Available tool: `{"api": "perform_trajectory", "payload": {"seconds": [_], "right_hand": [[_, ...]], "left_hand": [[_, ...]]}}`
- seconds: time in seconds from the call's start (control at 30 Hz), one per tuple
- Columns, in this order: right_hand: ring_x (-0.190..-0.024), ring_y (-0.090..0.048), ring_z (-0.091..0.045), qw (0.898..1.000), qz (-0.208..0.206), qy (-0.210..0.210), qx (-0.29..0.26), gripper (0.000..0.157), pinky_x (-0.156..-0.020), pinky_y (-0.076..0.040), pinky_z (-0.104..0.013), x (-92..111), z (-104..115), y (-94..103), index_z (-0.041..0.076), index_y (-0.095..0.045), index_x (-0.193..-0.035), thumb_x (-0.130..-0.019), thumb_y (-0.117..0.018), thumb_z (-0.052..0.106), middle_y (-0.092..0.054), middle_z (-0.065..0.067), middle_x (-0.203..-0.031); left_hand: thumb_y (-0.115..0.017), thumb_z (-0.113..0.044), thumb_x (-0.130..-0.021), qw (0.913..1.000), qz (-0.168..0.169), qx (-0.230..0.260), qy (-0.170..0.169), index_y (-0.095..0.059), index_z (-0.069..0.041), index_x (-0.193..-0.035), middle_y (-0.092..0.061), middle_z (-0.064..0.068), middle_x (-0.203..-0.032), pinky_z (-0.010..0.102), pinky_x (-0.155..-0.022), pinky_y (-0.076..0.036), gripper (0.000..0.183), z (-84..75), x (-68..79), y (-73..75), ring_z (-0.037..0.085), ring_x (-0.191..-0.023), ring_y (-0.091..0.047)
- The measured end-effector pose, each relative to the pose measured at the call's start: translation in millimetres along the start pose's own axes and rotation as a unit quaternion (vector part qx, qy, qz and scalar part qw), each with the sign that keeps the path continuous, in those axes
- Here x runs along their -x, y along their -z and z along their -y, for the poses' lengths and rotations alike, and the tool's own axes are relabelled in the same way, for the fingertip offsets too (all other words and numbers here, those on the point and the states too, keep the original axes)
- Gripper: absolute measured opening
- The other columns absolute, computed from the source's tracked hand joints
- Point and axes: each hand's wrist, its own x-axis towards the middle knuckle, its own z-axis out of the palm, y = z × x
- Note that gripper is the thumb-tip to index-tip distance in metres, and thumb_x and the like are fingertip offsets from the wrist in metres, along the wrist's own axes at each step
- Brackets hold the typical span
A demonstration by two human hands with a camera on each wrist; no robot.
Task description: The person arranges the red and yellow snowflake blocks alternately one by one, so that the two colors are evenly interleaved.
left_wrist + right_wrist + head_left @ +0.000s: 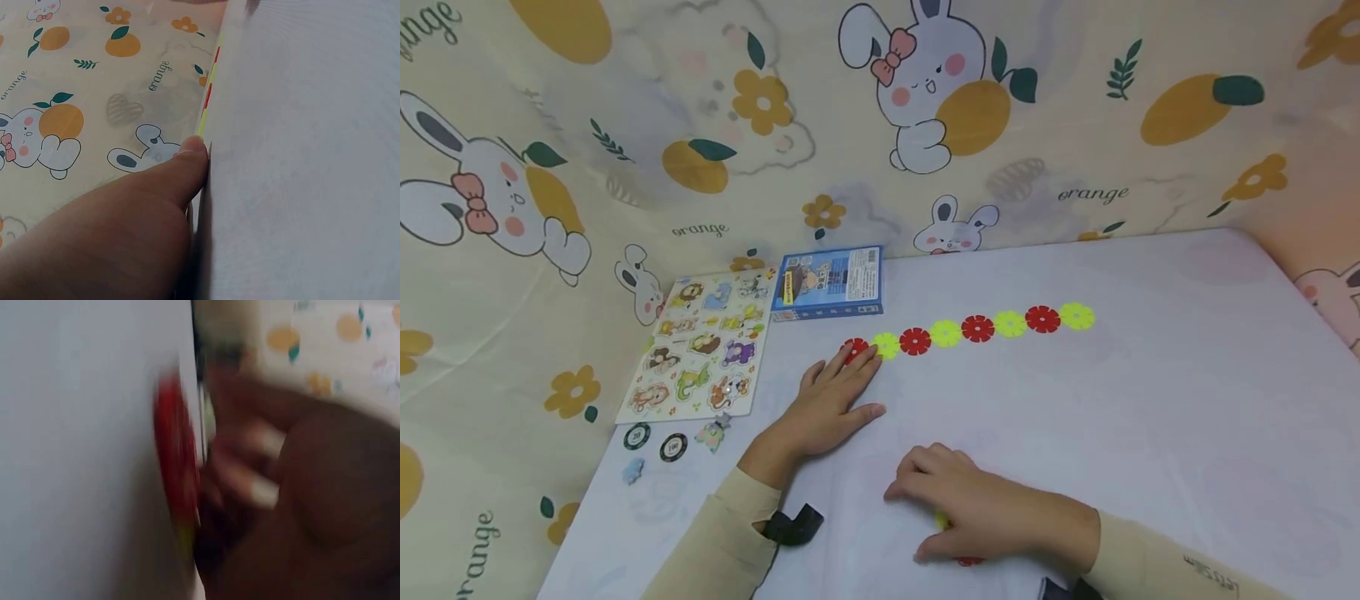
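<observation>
A row of red and yellow notched, flower-shaped discs [977, 328] runs across the table, the colours alternating. My left hand [831, 408] lies with its fingers extended over the row's left end, touching a red disc [855, 351] beside a yellow disc [887, 346]. Nearer the front edge, my right hand [977, 504] hovers with bent fingers, thumb apart from them. Partly hidden beneath it are another yellow disc [942, 521] and a red disc [970, 562]. The right wrist view is blurred, but red pieces [177, 444] appear beside that hand, not between its fingers.
A blue box [827, 283] stands at the back, beside a board of animal pictures [700, 346]. Before the board lie two round black-and-white tokens [637, 437], a small blue piece [633, 471] and a greenish figure piece [712, 434]. Patterned cloth [850, 125] hangs behind the table.
</observation>
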Motion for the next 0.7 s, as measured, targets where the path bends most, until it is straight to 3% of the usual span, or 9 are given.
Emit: {"api": "perform_trajectory", "payload": {"seconds": [0.17, 0.3, 0.4, 0.57, 0.7], "right_hand": [[-0.117, -0.038, -0.008, 0.998, 0.041, -0.013, -0.042, 0.06, -0.085, -0.047, -0.026, 12.3, -14.4, 23.1, 0.04, -0.054, -0.128, -0.074, -0.079, 0.046, -0.045, 0.019, -0.122], [-0.117, -0.037, -0.009, 0.998, 0.039, -0.044, -0.018, 0.069, -0.085, -0.048, -0.028, 21.8, -20.1, 33.5, 0.04, -0.053, -0.125, -0.064, -0.085, 0.048, -0.045, 0.019, -0.118], [-0.114, -0.038, -0.01, 0.999, 0.033, -0.039, 0.006, 0.073, -0.081, -0.048, -0.027, 24.8, -19.6, 33.8, 0.044, -0.052, -0.125, -0.06, -0.086, 0.052, -0.045, 0.019, -0.114], [-0.106, -0.04, -0.006, 0.999, 0.035, 0.02, 0.016, 0.049, -0.078, -0.041, -0.027, 23.7, -17.6, 28.1, 0.048, -0.061, -0.112, -0.069, -0.083, 0.047, -0.046, 0.02, -0.107], [-0.1, -0.047, -0.003, 0.999, 0.042, 0.009, -0.033, 0.035, -0.079, -0.043, -0.028, 21.1, -19.7, 29.3, 0.04, -0.06, -0.104, -0.075, -0.08, 0.042, -0.052, 0.021, -0.101]], "left_hand": [[-0.039, -0.065, -0.092, 1.0, 0.001, 0.003, 0.006, -0.019, -0.029, -0.154, -0.01, -0.013, -0.158, 0.057, -0.109, -0.004, 0.075, 0.1, -0.3, -0.2, 0.021, -0.144, 0.001], [-0.038, -0.067, -0.091, 0.9999, 0.005, 0.003, 0.009, -0.019, -0.03, -0.154, -0.008, -0.015, -0.157, 0.057, -0.109, -0.004, 0.076, -0.4, -1.5, -1.6, 0.02, -0.144, 0.002], [-0.038, -0.068, -0.091, 0.9999, 0.007, 0.002, 0.009, -0.018, -0.03, -0.154, -0.008, -0.015, -0.157, 0.057, -0.109, -0.003, 0.076, -1.0, -1.8, -1.9, 0.02, -0.144, 0.003], [-0.039, -0.067, -0.091, 1.0, 0.0, 0.002, 0.009, -0.019, -0.03, -0.154, -0.009, -0.015, -0.157, 0.057, -0.109, -0.004, 0.075, -0.5, -1.4, -2.0, 0.02, -0.144, 0.002], [-0.041, -0.065, -0.091, 0.9999, -0.002, 0.005, 0.011, -0.02, -0.029, -0.154, -0.011, -0.014, -0.157, 0.057, -0.109, -0.004, 0.075, -0.1, -0.7, -1.8, 0.02, -0.144, 0.001]]}}
